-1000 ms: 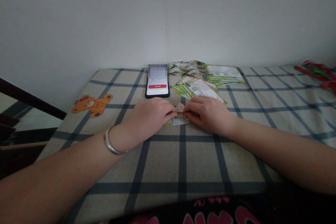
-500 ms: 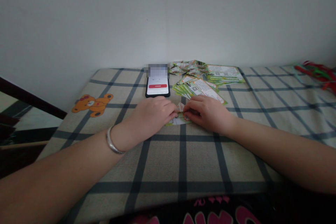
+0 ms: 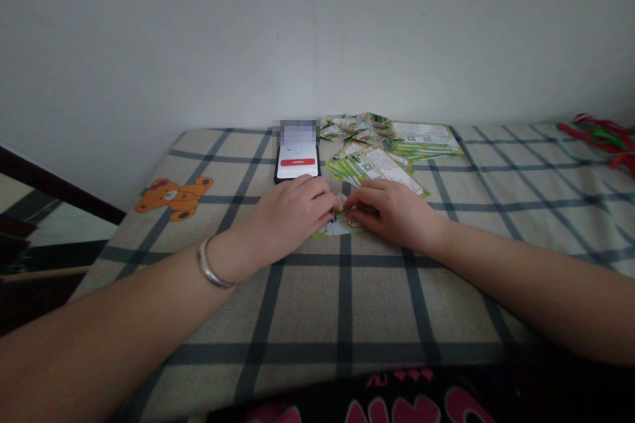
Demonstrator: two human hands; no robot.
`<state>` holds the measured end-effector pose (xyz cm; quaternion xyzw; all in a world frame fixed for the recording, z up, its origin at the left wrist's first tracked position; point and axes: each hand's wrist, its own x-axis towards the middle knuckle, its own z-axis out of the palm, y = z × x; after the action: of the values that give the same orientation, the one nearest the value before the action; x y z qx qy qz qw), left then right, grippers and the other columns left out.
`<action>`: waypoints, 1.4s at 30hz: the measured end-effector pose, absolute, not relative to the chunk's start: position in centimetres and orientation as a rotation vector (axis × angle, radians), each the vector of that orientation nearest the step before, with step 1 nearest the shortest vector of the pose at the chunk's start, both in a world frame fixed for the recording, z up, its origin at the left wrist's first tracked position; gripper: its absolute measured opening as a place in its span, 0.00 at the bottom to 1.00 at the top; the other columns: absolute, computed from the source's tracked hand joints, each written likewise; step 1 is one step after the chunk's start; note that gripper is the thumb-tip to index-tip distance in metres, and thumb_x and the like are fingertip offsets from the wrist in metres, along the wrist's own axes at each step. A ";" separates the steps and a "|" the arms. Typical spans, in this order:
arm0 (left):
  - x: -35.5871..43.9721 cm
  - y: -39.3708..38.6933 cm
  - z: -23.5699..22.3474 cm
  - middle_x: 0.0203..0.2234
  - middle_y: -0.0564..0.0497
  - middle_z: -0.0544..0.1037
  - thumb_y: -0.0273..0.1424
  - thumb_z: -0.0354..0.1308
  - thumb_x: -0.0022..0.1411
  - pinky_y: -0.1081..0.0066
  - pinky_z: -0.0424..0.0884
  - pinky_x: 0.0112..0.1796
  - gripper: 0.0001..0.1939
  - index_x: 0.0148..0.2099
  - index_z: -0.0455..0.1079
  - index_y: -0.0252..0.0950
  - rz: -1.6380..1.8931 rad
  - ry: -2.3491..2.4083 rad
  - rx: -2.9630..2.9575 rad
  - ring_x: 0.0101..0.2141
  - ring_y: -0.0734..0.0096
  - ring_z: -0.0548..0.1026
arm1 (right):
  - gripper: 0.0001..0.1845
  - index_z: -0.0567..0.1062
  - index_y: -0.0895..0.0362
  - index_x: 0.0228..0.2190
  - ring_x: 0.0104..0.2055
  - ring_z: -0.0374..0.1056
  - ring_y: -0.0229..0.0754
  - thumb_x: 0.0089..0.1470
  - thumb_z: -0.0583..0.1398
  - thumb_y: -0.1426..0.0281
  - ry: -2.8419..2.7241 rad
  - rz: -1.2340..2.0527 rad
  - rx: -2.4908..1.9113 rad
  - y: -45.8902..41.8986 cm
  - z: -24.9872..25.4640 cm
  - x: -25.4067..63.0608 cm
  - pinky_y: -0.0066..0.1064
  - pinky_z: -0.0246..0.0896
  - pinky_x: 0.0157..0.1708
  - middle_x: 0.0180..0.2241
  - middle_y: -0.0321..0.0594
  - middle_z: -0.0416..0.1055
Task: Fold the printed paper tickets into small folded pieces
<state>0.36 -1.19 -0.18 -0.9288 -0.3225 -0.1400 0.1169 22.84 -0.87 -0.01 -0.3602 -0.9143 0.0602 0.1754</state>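
Observation:
Both of my hands rest over one printed green-and-white paper card point(image 3: 328, 229) on the checked tablecloth. My left hand point(image 3: 297, 211), with a silver bangle at the wrist, has its fingers pinched on the card's left part. From the other side, my right hand point(image 3: 394, 215) bends its thumb and fingers onto the right part. A portion of the card seems raised between the fingertips, though the fingers hide most of it. Just behind my right hand lies a fanned pile of similar cards point(image 3: 381, 168).
A phone point(image 3: 298, 169) with a lit screen lies beyond my left hand. Folded papers point(image 3: 354, 125) and another pile of cards point(image 3: 431, 139) lie by the wall. An orange bear figure point(image 3: 173, 197) is at the left, and a red-green bundle point(image 3: 602, 139) at the far right.
My left hand has shifted slightly forward, toward the phone, its fingers moving over the card. My right hand has barely moved and stays on the card.

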 end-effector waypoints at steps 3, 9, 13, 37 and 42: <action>0.1 -1.0 -0.3 0.39 0.46 0.77 0.27 0.54 0.67 0.63 0.71 0.44 0.07 0.42 0.74 0.34 -0.475 -0.775 -2.785 0.42 0.63 0.72 | 0.10 0.78 0.56 0.39 0.38 0.68 0.41 0.61 0.58 0.65 -2.571 0.131 -1.082 -1.1 0.0 22.8 0.32 0.59 0.37 0.35 0.40 0.73; 0.0 -0.9 0.1 0.41 0.49 0.79 0.25 0.53 0.67 0.64 0.72 0.45 0.11 0.48 0.74 0.37 -0.467 -0.622 -2.884 0.44 0.65 0.73 | 0.10 0.78 0.56 0.41 0.39 0.68 0.41 0.62 0.57 0.70 -2.603 0.111 -1.039 -1.2 0.2 23.0 0.32 0.60 0.39 0.36 0.41 0.73; 0.0 -1.0 0.2 0.41 0.50 0.79 0.24 0.53 0.67 0.66 0.72 0.44 0.12 0.48 0.75 0.39 -0.472 -0.636 -2.889 0.43 0.67 0.74 | 0.10 0.77 0.56 0.41 0.40 0.68 0.41 0.61 0.57 0.71 -2.612 0.133 -1.012 -1.1 0.2 23.2 0.31 0.60 0.39 0.37 0.41 0.72; 0.0 -0.9 0.0 0.41 0.48 0.79 0.24 0.54 0.66 0.64 0.72 0.40 0.09 0.46 0.74 0.35 -0.400 -0.538 -2.788 0.40 0.64 0.74 | 0.12 0.78 0.57 0.42 0.42 0.66 0.44 0.64 0.54 0.72 -2.820 -0.230 -0.521 -0.9 0.9 24.1 0.36 0.61 0.41 0.42 0.42 0.77; -0.3 -0.8 0.2 0.41 0.48 0.78 0.24 0.55 0.65 0.63 0.72 0.40 0.09 0.45 0.74 0.36 -0.349 -0.548 -2.793 0.41 0.63 0.74 | 0.12 0.78 0.56 0.40 0.41 0.66 0.43 0.64 0.54 0.72 -2.864 -0.251 -0.570 -1.0 1.1 24.0 0.35 0.60 0.39 0.42 0.40 0.76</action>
<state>-0.29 -0.79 0.23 -0.9649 -0.1892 -0.1206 0.1366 24.02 -0.96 1.12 -0.1933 -0.9718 -0.0851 0.1053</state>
